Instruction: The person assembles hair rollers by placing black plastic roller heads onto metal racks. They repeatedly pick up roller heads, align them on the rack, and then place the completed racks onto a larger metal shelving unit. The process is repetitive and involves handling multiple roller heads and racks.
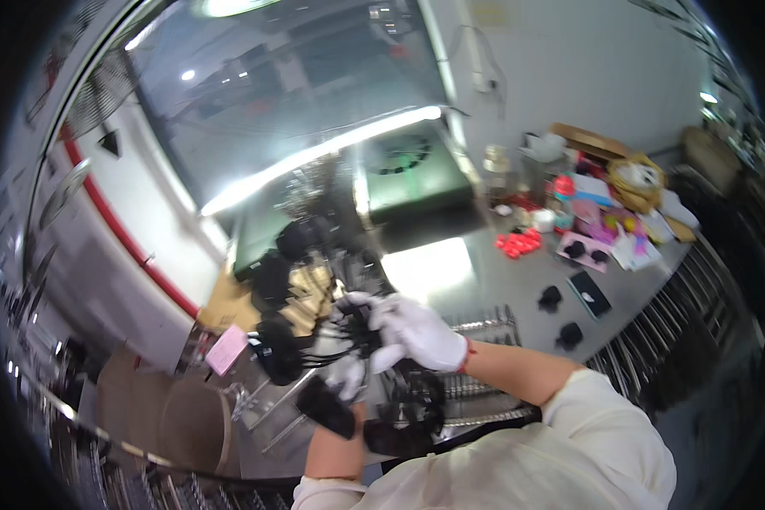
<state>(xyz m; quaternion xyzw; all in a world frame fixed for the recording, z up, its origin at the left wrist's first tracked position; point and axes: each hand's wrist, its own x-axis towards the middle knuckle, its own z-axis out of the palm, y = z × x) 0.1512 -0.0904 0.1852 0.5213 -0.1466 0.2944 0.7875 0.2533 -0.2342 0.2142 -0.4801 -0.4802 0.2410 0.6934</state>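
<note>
A cluster of black rounded pieces on thin dark stems (274, 348) fans out in front of me, blurred by motion; their exact kind is unclear. My left hand (346, 374), in a white glove, is closed around the stems from below, partly hidden by black pieces. My right hand (423, 334), gloved in white too, pinches with its fingertips at the middle of the same cluster. More black pieces (412, 416) show below the hands, near my body. Small black pieces (550, 297) lie on the metal table (527, 327) to the right.
A dark phone (589, 295), red small items (518, 243) and a pink tray (583, 252) lie right. Behind them are bottles (563, 197) and a yellow bag (636, 183). Metal racks (484, 327) lie beside my right forearm. A dark green box (416, 174) stands by the window; a stool (197, 421) stands left.
</note>
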